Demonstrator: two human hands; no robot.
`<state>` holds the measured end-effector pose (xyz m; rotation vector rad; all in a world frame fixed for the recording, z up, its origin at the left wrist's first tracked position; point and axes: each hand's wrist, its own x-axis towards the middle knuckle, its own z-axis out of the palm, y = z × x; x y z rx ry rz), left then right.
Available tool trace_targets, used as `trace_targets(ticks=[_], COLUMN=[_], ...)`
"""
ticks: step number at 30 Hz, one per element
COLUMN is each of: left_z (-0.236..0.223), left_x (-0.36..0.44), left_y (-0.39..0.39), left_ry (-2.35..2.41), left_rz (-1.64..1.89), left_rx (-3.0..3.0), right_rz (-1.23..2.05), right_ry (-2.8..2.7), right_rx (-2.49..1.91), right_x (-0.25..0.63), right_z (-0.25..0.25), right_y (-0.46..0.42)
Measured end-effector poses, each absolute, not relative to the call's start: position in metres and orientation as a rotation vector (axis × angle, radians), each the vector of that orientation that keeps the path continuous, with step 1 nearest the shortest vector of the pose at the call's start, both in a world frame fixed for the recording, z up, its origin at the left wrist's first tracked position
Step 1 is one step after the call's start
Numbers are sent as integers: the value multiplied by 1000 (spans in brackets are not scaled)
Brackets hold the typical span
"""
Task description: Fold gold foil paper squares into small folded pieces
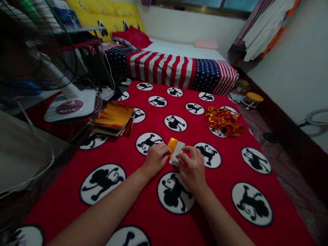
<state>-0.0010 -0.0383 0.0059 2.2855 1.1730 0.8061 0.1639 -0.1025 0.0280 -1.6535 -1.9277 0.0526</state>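
Observation:
A small sheet of gold foil paper (175,149), white on its back and partly folded, lies on the red blanket with black monkey prints (194,130). My left hand (155,158) pinches its left edge with curled fingers. My right hand (191,168) presses and pinches its right lower edge. Both hands rest on the blanket near the middle.
A stack of flat gold paper sheets (114,119) lies at the left of the blanket. A pile of folded gold pieces (223,121) sits at the right. A white fan base (70,106) stands at the left edge. A bed with a striped cover (179,70) lies behind.

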Motion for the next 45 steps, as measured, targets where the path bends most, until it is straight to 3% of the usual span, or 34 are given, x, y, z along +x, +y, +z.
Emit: trace_targets(ticks=[8,19,37,45], left_z=[8,7,6,5], left_x=[-6,5,1,-1], left_y=[-37,-29,3,3], left_ry=[1080,1285,1054,1036], left_rz=[741,813,800,799], left_rx=[2242,2225,2168,2170], right_rz=[474,535,893,766], right_ry=[-1966,-1780,-1542,-1406], right_rx=[-1540,-1430,-1343,-1301], right_x=[194,187,196,185], right_z=[18,11,1,-6], right_y=[-95,-81,-50,-51])
